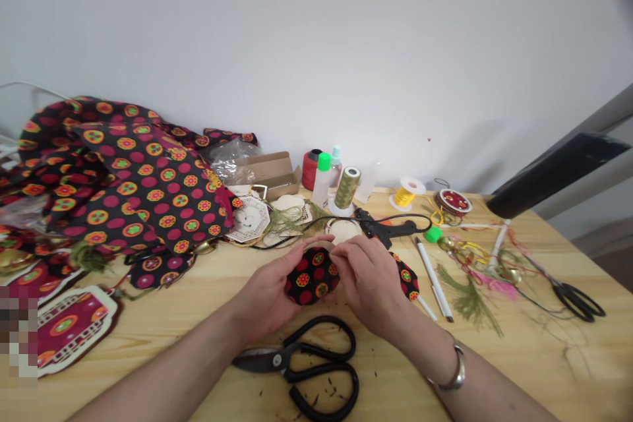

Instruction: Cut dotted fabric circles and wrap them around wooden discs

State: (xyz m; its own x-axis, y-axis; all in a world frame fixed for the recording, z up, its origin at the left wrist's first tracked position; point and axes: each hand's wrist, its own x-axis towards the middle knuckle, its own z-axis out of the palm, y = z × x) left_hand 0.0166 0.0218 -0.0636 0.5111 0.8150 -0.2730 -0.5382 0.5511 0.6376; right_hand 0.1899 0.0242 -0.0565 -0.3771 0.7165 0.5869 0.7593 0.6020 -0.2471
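Between my hands, above the table, is a rounded piece covered in black patterned fabric [311,277], with a pale edge showing along its top. My left hand [267,287] grips it from the left side, its thumb along the upper edge. At the upper right edge, the fingers of my right hand [368,273] are pinched together on the fabric rim. A second patterned fabric piece [407,275] lies just beyond my right hand, partly hidden by it. Black-handled scissors [297,359] lie on the table below my hands, with small dark scraps around them.
Patterned cloth [148,171] is heaped at the left. Toward the wall stand a cardboard box [277,171], a green-capped bottle [322,181] and an olive thread spool [347,188]. A glue gun [386,229], a white pen [435,280], tangled threads and more scissors [576,300] lie rightward.
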